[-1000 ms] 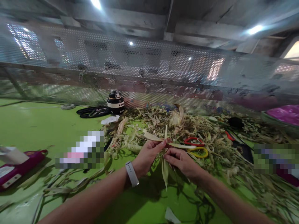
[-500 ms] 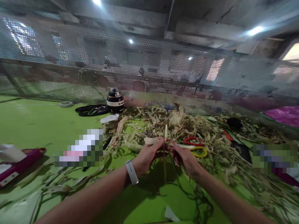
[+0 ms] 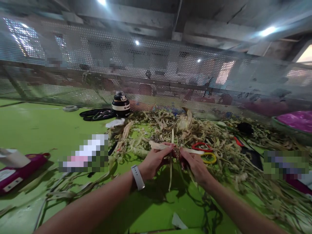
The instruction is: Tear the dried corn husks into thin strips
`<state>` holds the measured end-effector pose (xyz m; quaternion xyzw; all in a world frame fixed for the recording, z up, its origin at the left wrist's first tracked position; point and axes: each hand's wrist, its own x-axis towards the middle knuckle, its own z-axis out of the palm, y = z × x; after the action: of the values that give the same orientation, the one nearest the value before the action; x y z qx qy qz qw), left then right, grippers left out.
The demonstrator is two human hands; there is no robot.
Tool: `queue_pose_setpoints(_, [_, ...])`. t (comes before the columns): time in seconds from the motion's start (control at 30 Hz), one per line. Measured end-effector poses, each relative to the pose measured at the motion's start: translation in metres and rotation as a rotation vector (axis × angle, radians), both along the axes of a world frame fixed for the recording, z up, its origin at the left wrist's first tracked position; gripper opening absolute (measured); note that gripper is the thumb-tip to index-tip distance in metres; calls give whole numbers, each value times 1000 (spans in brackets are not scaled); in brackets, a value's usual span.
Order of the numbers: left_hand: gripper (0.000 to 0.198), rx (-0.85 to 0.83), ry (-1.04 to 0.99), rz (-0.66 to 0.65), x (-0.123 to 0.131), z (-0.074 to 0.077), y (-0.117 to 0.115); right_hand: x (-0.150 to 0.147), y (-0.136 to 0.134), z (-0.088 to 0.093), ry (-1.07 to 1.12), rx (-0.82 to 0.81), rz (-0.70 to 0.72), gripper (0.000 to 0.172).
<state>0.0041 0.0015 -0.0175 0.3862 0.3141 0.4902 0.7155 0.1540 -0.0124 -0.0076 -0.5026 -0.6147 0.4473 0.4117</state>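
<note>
My left hand [image 3: 156,161], with a pale watch strap on the wrist, pinches a cream dried plant strip [image 3: 157,147] between thumb and fingers. Facing it closely, my right hand [image 3: 196,167] grips the end of another pale strip, which points right. A narrow strip [image 3: 170,180] stands up between the hands and hangs below them. How the strips join at the fingertips is too small to make out. Just beyond my right hand lie scissors with a red and a yellow handle [image 3: 210,159], partly covered by plant pieces.
Heaped dried leaves and strips [image 3: 161,122] cover the green table [image 3: 48,125] ahead and right. A black bottle [image 3: 121,109] stands behind, before a perforated screen [image 3: 156,71]. Magenta power strip [image 3: 31,162] at left; pink bag [image 3: 296,120] at far right. Two patches are blurred.
The lower end of the hanging strip has swung slightly left. My fingers have shifted a little around the strips; both hands stay in nearly the same place.
</note>
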Motion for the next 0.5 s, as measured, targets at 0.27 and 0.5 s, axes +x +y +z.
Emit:
queue_pose_setpoints(0.27, [27, 112, 7, 127, 2, 4, -1, -9, 0, -19, -78, 28, 337, 30])
queue_pose_setpoints(0.5, [30, 85, -17, 180, 1, 2, 1, -12, 1, -20, 160, -70, 327, 38])
